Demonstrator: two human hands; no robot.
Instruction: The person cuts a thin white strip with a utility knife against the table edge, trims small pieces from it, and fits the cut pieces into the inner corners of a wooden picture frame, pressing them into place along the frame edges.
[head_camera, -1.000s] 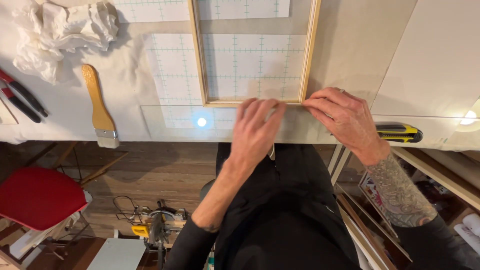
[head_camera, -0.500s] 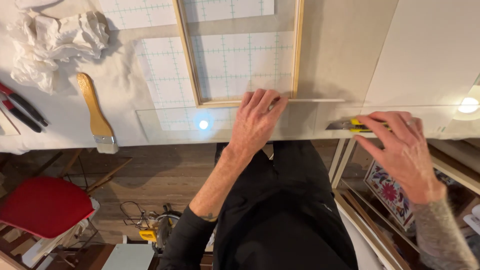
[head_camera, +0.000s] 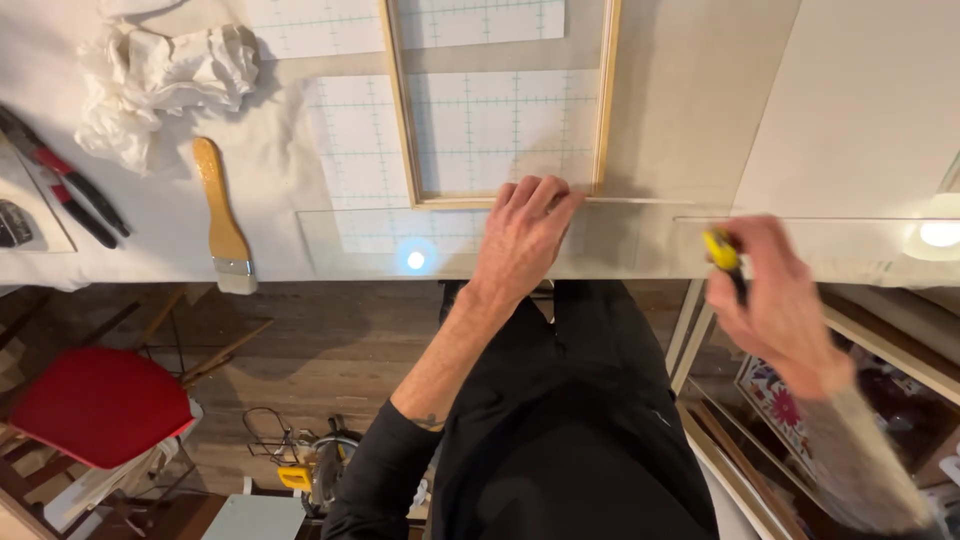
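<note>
Left hand (head_camera: 522, 240) flat, fingers spread, pinning clear ruler (head_camera: 470, 232) along wooden frame's (head_camera: 500, 105) near edge. Right hand (head_camera: 775, 300) right of frame, fingers clamped on yellow knife (head_camera: 722, 255). Cutting step pending; blade must meet ruler edge.

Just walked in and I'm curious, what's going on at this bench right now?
A person leans over a white worktable. The left hand presses flat on a clear ruler lying along the near edge of a wooden frame. The right hand, blurred, holds a yellow and black utility knife beside the table's edge. A paintbrush, crumpled rag and pliers lie to the left.
</note>
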